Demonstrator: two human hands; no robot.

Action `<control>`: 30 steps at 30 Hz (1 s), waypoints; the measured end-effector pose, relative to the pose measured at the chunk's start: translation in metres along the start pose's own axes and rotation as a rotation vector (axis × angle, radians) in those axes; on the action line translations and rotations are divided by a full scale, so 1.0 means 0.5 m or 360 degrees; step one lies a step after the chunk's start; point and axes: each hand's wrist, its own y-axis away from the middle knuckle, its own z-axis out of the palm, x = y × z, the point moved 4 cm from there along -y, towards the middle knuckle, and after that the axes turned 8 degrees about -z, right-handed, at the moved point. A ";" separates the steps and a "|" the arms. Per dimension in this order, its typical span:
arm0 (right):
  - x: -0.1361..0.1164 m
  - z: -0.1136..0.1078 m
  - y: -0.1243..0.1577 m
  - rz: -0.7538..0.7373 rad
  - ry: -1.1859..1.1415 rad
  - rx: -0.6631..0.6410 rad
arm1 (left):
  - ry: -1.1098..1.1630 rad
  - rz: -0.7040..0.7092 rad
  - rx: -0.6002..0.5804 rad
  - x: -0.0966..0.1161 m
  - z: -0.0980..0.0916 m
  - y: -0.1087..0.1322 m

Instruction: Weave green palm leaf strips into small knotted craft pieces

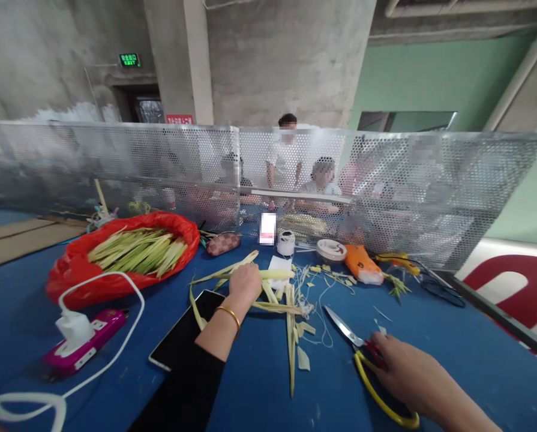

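Note:
My left hand (245, 283), with a gold bangle on the wrist, rests fingers-down on a loose pile of pale green leaf strips (275, 294) in the middle of the blue table (430, 336); its fingers curl over one strip. My right hand (398, 366) lies on the yellow handles of a pair of scissors (362, 354) at the lower right, fingers closed round them. The blades point up and left toward the strips. A dark tablet (182, 336) lies under my left forearm.
A red plastic bag (79, 270) full of green strips sits at the left. A pink power strip (86, 342) with a white charger and cable lies near the front left. Tape rolls (331, 249), an orange tool (362, 264) and a checkered pouch (223, 243) line the perforated metal screen (160, 162); several people sit behind it.

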 end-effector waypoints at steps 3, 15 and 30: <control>0.007 0.012 0.010 0.0035 -0.0027 -0.0073 | 0.0063 0.0113 -0.0003 0.007 0.029 -0.009; 0.015 -0.006 -0.024 0.0056 -0.1310 0.0252 | 0.0568 0.0096 -0.0103 -0.009 -0.024 0.000; -0.030 -0.030 -0.013 -0.0190 -0.2132 0.0424 | 0.1886 -0.0093 -0.1445 0.080 -0.034 0.089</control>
